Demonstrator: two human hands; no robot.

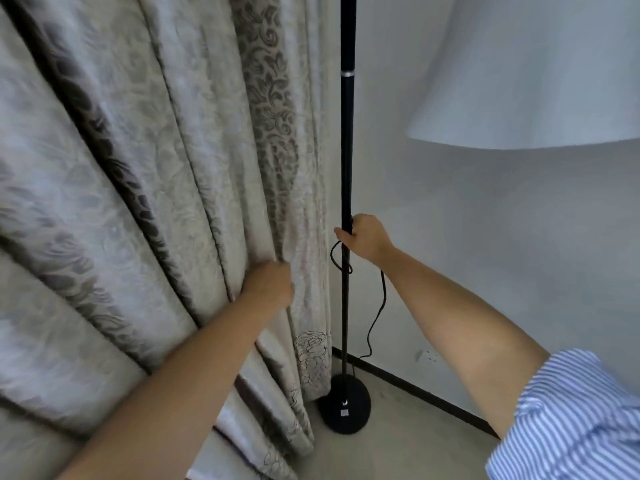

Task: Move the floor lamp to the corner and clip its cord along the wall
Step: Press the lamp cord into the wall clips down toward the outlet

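Observation:
A black floor lamp stands upright in the room corner, its thin pole [347, 140] rising out of frame and its round black base [344, 407] on the floor. My right hand [363, 239] is wrapped around the pole at mid height. The black cord [380, 306] loops around the pole just below that hand and hangs down toward the skirting. My left hand [268, 284] grips a fold of the patterned beige curtain [156, 168] and holds it away from the lamp. The white lampshade [533, 71] fills the upper right.
A white wall socket [427, 356] sits low on the right wall above the dark skirting board [422, 389]. The curtain hem [304, 386] touches the left edge of the lamp base. Beige floor lies in front of the base.

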